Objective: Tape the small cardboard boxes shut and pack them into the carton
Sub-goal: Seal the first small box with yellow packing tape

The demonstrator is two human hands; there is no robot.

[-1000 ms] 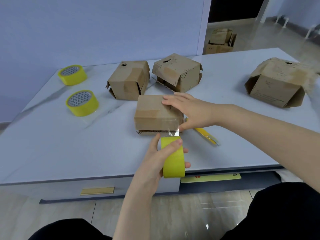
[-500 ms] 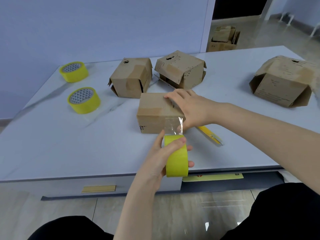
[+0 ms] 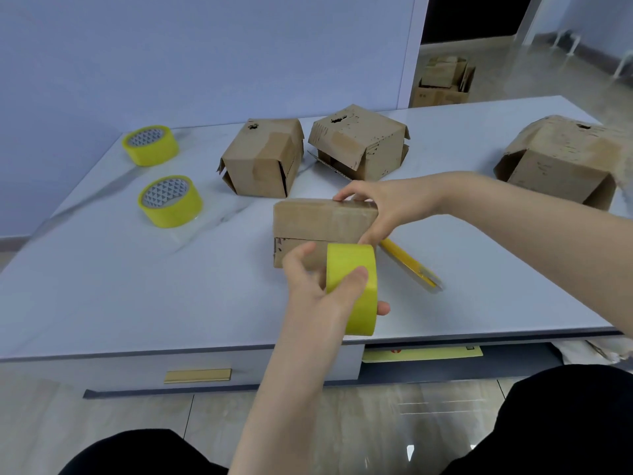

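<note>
While the left hand (image 3: 315,296) gripped the yellow tape roll (image 3: 354,269), perhaps touching the box (image 3: 318,222) on the table (image 3: 137,286), the right hand (image 3: 383,207) clasped that box's right end, fingers curled over its top.

The surface (image 3: 102,286) is a pale, marble-veined top with a dark front edge. Its cabinet front below carries a gold handle (image 3: 198,375).

- **Far left corner:** a far tape roll (image 3: 150,145), yellow, lies flat with its core up. A near tape roll (image 3: 170,201), also yellow, lies in front of it, apart.
- **Toward the back, centre:** a left box (image 3: 262,157) and a right box (image 3: 358,142) stand side by side, worn, with loose flaps.
- **In front of them:** a front box (image 3: 318,222); I cannot tell whether it sits flat.
- **Just beside its right:** a yellow cutter (image 3: 409,265) lies flat, angled toward the near edge.
- **Far right, well apart:** a larger carton (image 3: 561,159), with its flaps splayed.
</note>
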